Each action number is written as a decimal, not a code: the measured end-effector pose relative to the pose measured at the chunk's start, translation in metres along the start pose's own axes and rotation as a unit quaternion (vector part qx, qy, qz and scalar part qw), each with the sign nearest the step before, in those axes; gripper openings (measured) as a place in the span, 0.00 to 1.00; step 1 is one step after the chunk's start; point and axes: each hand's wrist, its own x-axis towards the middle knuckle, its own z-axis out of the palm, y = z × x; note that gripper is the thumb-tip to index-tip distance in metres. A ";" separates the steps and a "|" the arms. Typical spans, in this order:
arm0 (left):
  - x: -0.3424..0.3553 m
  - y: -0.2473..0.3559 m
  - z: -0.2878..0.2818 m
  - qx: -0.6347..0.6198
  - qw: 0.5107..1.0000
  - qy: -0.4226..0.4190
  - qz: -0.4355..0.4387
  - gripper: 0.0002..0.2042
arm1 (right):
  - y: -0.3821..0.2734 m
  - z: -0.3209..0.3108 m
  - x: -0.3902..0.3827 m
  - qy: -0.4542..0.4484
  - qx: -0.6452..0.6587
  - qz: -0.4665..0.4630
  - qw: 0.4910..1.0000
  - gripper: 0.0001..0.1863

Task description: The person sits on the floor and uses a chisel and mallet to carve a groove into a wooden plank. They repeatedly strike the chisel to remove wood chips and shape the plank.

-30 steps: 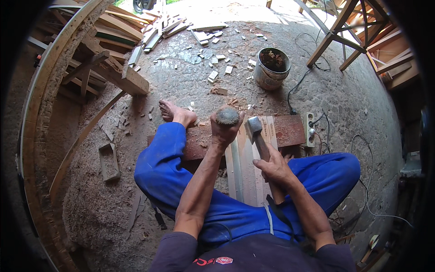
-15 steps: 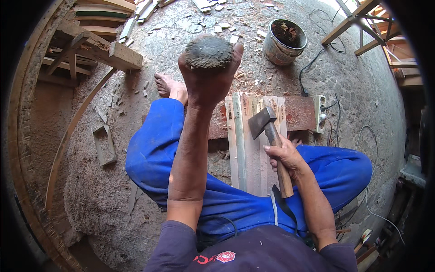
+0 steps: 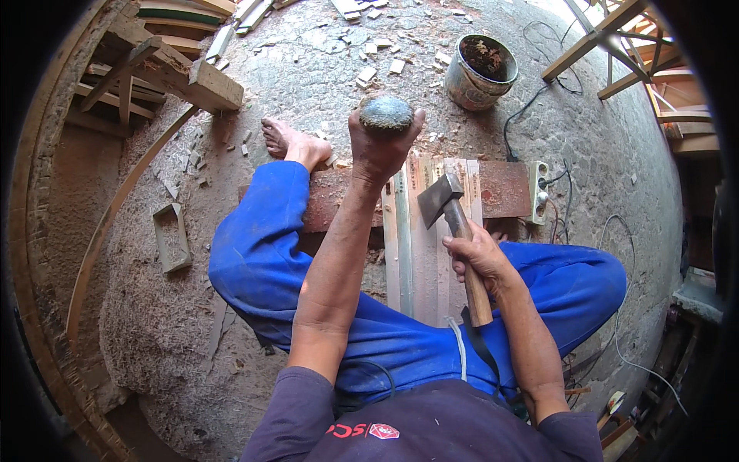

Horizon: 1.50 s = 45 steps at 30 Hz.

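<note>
Nearest, I have the right hand (image 3: 486, 263), fingers clamped on a hatchet (image 3: 441, 202) over pale boards (image 3: 419, 258); farther out, the left hand (image 3: 377, 156) grips a round-ended block (image 3: 387, 113). I judge this tool-handling; the next move calls for blade control.

Daylight comes from beyond the hands, washing out the far edge ahead and to the right of the right hand (image 3: 481, 258), where a small hazy glare spot shows over the wooden frame (image 3: 573, 55), and brightening the floor (image 3: 292, 100) past the left hand (image 3: 379, 152). Dark shadow lies under the reddish plank (image 3: 504, 189) just below the left hand, and dimness gathers far out to either side of both hands. Fisheye distortion bends the outer view into a black rim, while both hands look reasonably sharp, without obvious motion blur.
</note>
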 end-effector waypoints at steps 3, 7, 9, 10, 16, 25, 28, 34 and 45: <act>-0.002 -0.006 0.000 0.039 0.999 0.005 0.034 0.14 | 0.003 0.000 0.001 -0.007 0.008 -0.006 1.000 0.22; -0.004 -0.007 0.001 -0.024 1.000 0.009 -0.003 0.13 | 0.001 0.000 0.000 -0.005 0.005 -0.003 1.000 0.22; -0.004 -0.007 0.001 -0.033 0.999 0.010 -0.012 0.13 | 0.003 -0.001 0.000 -0.009 0.011 -0.004 1.000 0.22; -0.004 -0.007 0.001 -0.035 0.999 0.010 -0.015 0.13 | 0.002 -0.001 0.000 -0.009 0.011 -0.005 1.000 0.25; -0.004 -0.011 0.000 0.045 0.999 -0.017 0.014 0.13 | 0.002 -0.001 0.001 -0.012 0.008 -0.006 1.000 0.29; -0.003 -0.014 -0.015 -0.051 0.994 -0.045 -0.081 0.06 | 0.002 0.000 0.001 0.000 0.013 0.002 1.000 0.23; -0.020 -0.031 -0.006 0.221 0.965 -0.025 0.137 0.08 | 0.001 0.004 0.000 -0.002 0.014 -0.004 1.000 0.23; -0.024 -0.027 -0.005 0.352 0.906 -0.002 0.236 0.10 | -0.012 0.016 -0.009 0.024 -0.050 -0.112 0.992 0.30; -0.012 0.019 -0.014 -0.134 0.990 -0.028 -0.042 0.10 | -0.127 0.042 -0.063 0.134 -0.504 -0.534 0.666 0.40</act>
